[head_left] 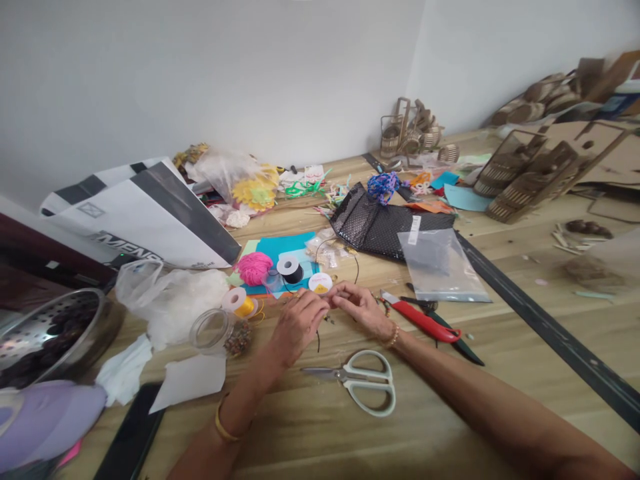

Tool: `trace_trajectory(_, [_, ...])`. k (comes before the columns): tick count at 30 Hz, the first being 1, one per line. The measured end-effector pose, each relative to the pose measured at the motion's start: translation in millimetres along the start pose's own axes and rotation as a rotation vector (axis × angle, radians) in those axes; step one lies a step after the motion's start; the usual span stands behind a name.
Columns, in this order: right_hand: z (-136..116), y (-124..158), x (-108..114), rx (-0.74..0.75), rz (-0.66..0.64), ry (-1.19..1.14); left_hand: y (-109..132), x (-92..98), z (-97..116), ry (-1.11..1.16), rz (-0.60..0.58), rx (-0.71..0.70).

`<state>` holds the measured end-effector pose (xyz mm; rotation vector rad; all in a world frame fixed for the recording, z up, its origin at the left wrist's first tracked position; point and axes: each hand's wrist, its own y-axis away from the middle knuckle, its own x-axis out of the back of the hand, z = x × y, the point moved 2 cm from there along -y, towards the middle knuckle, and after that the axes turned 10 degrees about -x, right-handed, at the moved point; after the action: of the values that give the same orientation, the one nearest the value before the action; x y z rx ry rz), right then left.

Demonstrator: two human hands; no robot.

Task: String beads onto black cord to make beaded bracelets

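Observation:
My left hand and my right hand meet fingertip to fingertip above the table, both pinched closed. A thin black cord loops up behind the fingers, and a short dark end hangs below my left hand. What lies exactly between the fingertips is too small to make out. Just behind are a spool of black cord and a round white label disc. Scissors with pale green handles lie nearer me. Left of my left hand sit a spool of yellow thread and beads by a clear jar.
A red-handled knife lies right of my right hand. Behind are pink yarn, a black bubble mailer and a clear zip bag. A phone and a metal colander stand left; small wooden baskets stand right.

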<state>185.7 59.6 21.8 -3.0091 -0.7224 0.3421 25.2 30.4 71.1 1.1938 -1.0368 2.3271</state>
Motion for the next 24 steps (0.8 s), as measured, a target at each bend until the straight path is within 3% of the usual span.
trace_trajectory(8, [9.0, -2.9, -4.9, -0.044, -0.054, -0.045, 4.8, -6.0, -8.9, -0.012, 0.086, 0.007])
trace_trajectory(16, [17.4, -2.2, -0.5, -0.030, 0.032, 0.225, 9.9, -14.9, -13.2, -0.142, 0.099, -0.035])
trace_trajectory(24, [12.9, -0.1, -0.9, 0.069, 0.078, 0.440, 14.4, -24.3, -20.5, -0.059, 0.189, 0.004])
